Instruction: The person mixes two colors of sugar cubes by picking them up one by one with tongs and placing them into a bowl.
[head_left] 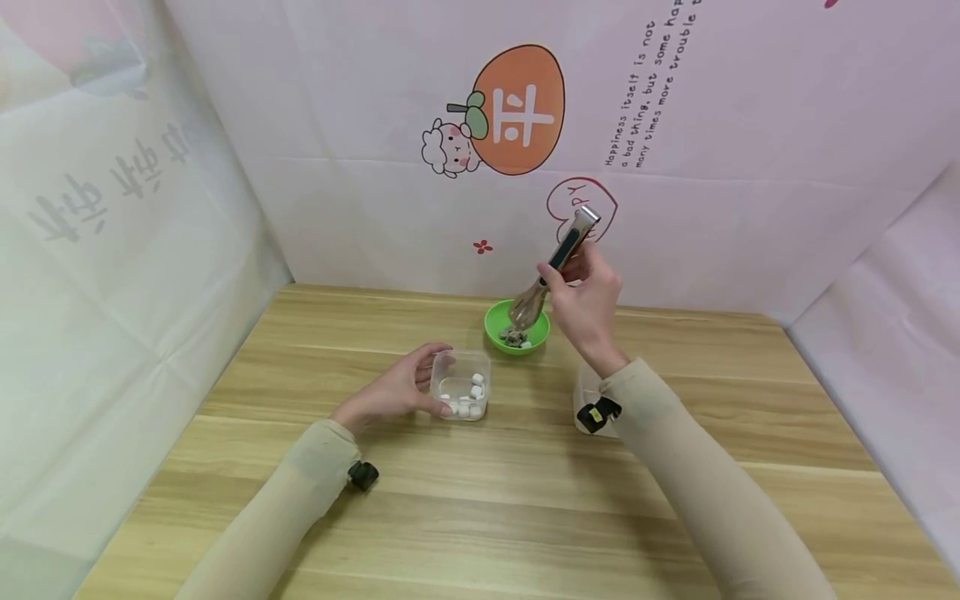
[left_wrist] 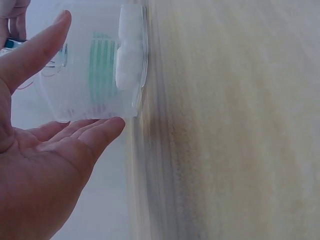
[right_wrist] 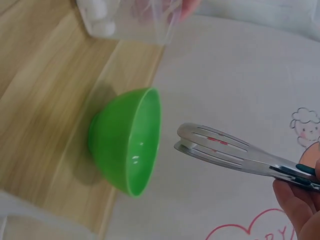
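My left hand [head_left: 393, 385] holds a small clear plastic container [head_left: 461, 363], thumb along its near side and fingers at its left and far side. Several white chunks [head_left: 477, 392] lie inside it. My right hand [head_left: 588, 304] grips a pair of metal tongs [head_left: 566, 248] with dark handle strips, tilted with the tips downward above a green bowl [head_left: 491, 333]. In the right wrist view a small white piece [right_wrist: 187, 144] sits between the tong tips, outside the bowl's rim. Grey-brown bits [head_left: 513, 337] and a white piece lie in the bowl.
A second clear container [head_left: 585, 392] stands at the right, partly hidden beneath my right wrist. All of it rests on a wood-grain table [head_left: 480, 517]. A printed white cloth [head_left: 360, 225] rises behind the table's far edge and along both sides.
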